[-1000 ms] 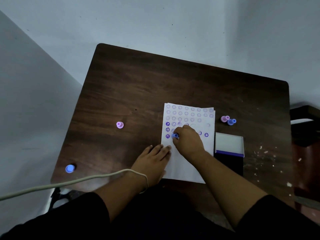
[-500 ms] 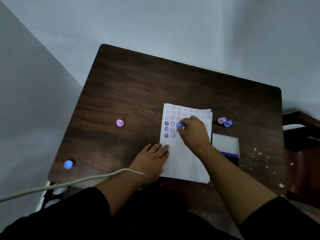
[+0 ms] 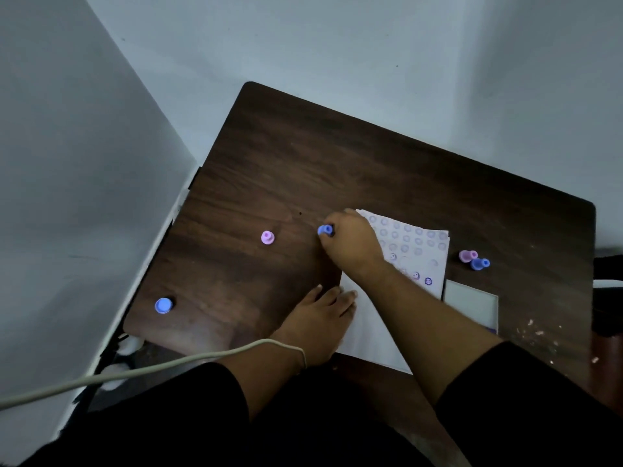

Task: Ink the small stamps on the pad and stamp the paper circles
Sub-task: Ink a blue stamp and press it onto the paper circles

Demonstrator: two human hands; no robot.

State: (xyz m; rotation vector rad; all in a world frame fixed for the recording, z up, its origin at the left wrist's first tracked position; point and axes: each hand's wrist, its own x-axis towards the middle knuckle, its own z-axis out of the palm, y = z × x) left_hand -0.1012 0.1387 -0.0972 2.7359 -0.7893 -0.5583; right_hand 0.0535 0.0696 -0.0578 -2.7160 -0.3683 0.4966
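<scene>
Our right hand (image 3: 350, 244) pinches a blue stamp (image 3: 325, 229) over the counter (image 3: 303, 156), left of the paper (image 3: 409, 244); our left hand (image 3: 320, 318) lies flat. The stamp looks light and rigid, best gripped by its narrow stem.

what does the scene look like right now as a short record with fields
right hand: grip on a blue stamp, held over the table left of the sheet
left hand: flat, fingertips on the paper's left edge
paper: white sheet with rows of circles, a few stamped
ink pad: open, right of the paper
loose stamps: pink stamp, blue stamp near left edge, pink and blue pair right of the paper
table: dark wood
</scene>
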